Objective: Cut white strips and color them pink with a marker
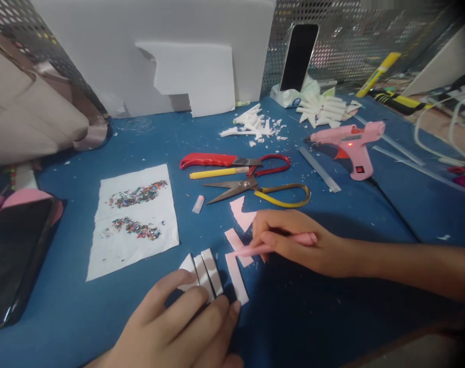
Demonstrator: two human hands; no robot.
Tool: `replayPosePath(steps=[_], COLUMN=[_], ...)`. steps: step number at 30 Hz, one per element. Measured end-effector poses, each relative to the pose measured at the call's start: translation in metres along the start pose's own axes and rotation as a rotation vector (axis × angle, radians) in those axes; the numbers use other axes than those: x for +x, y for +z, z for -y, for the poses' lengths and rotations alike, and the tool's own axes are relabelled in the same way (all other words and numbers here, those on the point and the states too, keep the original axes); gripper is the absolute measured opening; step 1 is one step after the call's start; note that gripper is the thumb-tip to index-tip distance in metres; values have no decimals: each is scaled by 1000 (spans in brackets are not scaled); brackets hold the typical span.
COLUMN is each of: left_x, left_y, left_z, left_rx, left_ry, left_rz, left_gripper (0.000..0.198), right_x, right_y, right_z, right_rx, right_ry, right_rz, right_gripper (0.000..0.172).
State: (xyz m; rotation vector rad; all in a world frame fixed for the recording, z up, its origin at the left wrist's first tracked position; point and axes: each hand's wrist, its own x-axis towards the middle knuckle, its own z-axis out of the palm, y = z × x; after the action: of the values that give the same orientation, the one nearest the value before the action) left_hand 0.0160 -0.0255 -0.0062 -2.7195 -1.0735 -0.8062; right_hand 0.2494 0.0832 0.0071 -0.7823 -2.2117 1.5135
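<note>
My right hand (pixel 293 240) is closed around a pink pen (pixel 272 246), its tip pointing left toward pale pink strips (pixel 236 276) on the blue table (pixel 332 306). My left hand (pixel 182 327) lies flat with fingers spread, its fingertips pressing on white foam strips (pixel 207 271) and the lower end of a pink strip. Another pink cut piece (pixel 242 212) lies just above my right hand.
Yellow-handled scissors (pixel 263 191), red-handled scissors (pixel 236 162) and a yellow stick lie above the hands. A pink glue gun (pixel 349 145) stands right of them. White paper with glitter (pixel 134 220) is at left, a dark phone (pixel 13 255) far left, another phone (pixel 298 56) propped at back.
</note>
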Motion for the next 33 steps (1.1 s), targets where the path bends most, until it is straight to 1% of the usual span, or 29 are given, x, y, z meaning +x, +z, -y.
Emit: replayPosePath(steps=[2,3,6,7,10,11,13,14,15,17,18,19,21,24,27,28,31,32,33], left_x=[0,1,1,1,-2,-3,-4,-4,-3,-2,-2,-2,-2,-4,-5,-4,-3,-2,-2], left_y=[-1,-2,-4,-4,-3,-3,-1,-1,-1,-1,-1,-1,0,0,-1,-1,-2,-1,-1], left_z=[0,0,-1,-1,-1,-1,0,0,1,1,1,1,1,0,-1,-1,-1,-1,-1], left_rx=[1,3,3,5,2,-5,-5,-6,2,14,25,6,5,4,13,13,6,4,2], left_ry=[8,8,2,-7,5,25,20,18,4,12,0,34,3,-2,2,1,-5,-6,1], left_rz=[-2,1,8,9,6,5,13,0,20,4,11,-11,-2,3,12,2,-1,2,-4], left_gripper=[33,33,32,33,32,32,31,32,32,32,31,32,30,32,34,34,32,32,32], right_x=[0,0,0,0,-1,-1,-1,-1,-1,-1,-1,-1,0,0,-1,-1,-1,-1,0], right_y=[0,0,1,1,2,2,2,2,2,1,1,1,1,1,1,1,2,2,2], right_z=[0,0,1,1,2,2,1,1,1,1,1,2,2,2,3,3,4,4,4], right_rx=[75,87,-12,-28,22,23,-13,-21,-10,20,18,2,-33,-15,-37,-32,49,52,29], right_ry=[5,-6,-46,-46,-44,-47,-53,-50,-43,-45,-48,-52,-54,-63,-55,-43,-4,0,0], right_rz=[68,66,-64,-75,-7,-14,-70,-76,-58,-11,-15,-41,-77,-34,-81,-74,53,66,49], right_gripper=[26,27,28,28,30,31,30,29,29,32,32,32,30,32,32,31,29,28,26])
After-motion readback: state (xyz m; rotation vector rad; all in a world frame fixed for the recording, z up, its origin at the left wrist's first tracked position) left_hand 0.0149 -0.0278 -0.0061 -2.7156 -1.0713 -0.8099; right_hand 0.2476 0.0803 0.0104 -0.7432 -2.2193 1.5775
